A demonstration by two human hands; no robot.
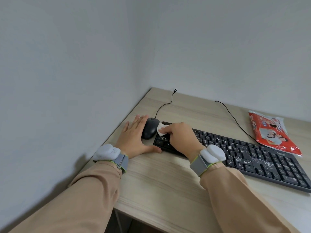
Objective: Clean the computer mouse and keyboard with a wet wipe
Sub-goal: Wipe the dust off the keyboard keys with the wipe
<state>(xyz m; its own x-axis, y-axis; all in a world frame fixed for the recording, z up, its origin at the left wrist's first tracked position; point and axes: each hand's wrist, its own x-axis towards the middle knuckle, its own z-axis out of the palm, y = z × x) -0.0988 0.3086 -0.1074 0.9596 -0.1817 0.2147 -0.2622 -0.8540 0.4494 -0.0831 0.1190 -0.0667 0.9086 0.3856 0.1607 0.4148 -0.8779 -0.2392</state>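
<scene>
Fingers [169, 128] of the right hand [180, 136] pinch a crumpled white wet wipe [161, 128] against the far left end of the long black keyboard [252, 155], which is speckled with white crumbs. Just left lies the rounded black corded mouse [149, 128], beside the flat left hand [134, 137], fingers spread. All rest on the pale wooden desk [159, 182]; a red wipes packet [272, 132] lies far right
</scene>
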